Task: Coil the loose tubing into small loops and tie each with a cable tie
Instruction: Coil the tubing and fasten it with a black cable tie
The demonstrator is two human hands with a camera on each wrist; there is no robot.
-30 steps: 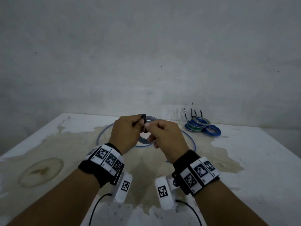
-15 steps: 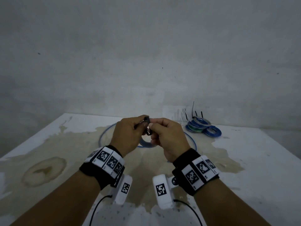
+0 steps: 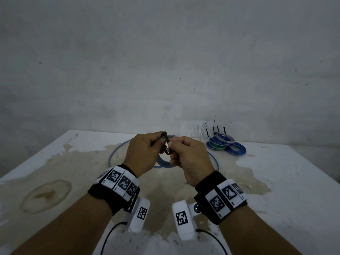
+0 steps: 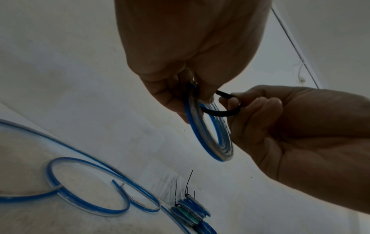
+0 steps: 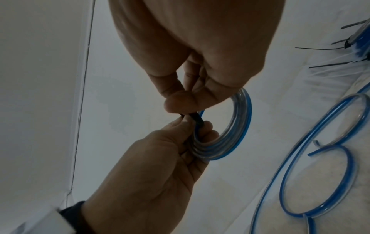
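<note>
Both hands have edged a little closer together since a second ago, and the black tie between them, then a short upright stub, now bends into a visible loop. On the left, the left hand (image 3: 145, 153) is curled round one small coil of blue and clear tubing (image 4: 208, 131), pinching its upper edge between thumb and fingers; the coil hangs edge-on below the knuckles, held clear of the table (image 3: 55, 159). One black cable tie (image 4: 222, 113) passes through the coil and arcs across to the right hand (image 3: 189, 159), whose thumb and forefinger pinch the tie's free end just beside the left thumb. The other fingers of that hand are folded into the palm.

Beneath the hands, loose blue tubing (image 4: 84, 186) lies on the stained tabletop in two open curls, with a longer sweep running round them; two cut ends show near the middle. Farther right, near the back edge of the table, sits a pile of finished coils (image 3: 223, 142), mostly blue with one green among them; their exact number is hard to count, perhaps four or five. Three black tie tails stick up from that pile, and a few pale spare ties (image 3: 203, 132) lie beside it.
</note>
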